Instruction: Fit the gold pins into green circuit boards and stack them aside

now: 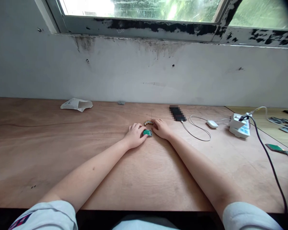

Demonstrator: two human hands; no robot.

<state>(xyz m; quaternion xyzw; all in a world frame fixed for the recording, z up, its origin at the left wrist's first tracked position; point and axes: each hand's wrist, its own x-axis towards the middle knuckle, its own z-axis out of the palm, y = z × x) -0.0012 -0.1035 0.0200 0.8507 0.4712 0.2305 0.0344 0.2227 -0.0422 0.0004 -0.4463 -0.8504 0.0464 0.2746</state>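
At mid-tabletop [134, 185], your left hand [134, 135] lies palm down, thumb and forefinger at the left end of a small green-faced piece [148, 132]; whether they clamp it, you cannot tell. Your right hand [161, 128] lies just to its right, fingers curled, fingertips by the right end of a short curved row of beads [148, 122]. Whether those fingers hold it, you cannot tell. The bead row sits just beyond the green-faced piece, between your hands.

To your right: a pixelated black object [177, 113] with a white cable [197, 138], a small white device [212, 124] and a white power adapter [239, 126]. Well left, near the wall [124, 73], lies a white paper bag [75, 104].
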